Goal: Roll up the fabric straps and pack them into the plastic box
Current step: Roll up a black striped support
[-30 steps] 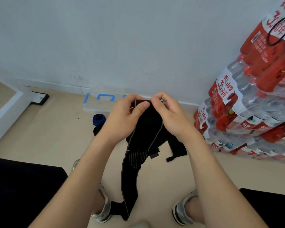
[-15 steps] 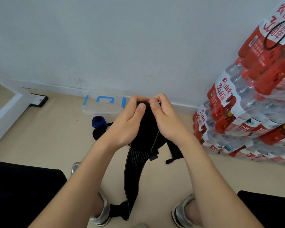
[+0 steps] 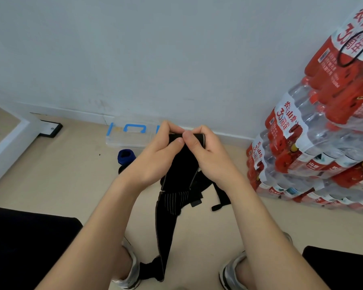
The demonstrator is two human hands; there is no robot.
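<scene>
**Both hands gripped the strap's top end**

The left hand (image 3: 155,158) and right hand (image 3: 212,158) had their fingers curled round the rolled upper end of the black strap (image 3: 168,222), thumbs meeting on it. Below the fingers its tail hung to the floor. Beyond the left fingers sat the plastic box (image 3: 122,141), with a blue rolled strap (image 3: 125,156) beside it.

Dark roll (image 3: 122,170), perhaps a strap, behind left hand (image 3: 159,155)
</scene>
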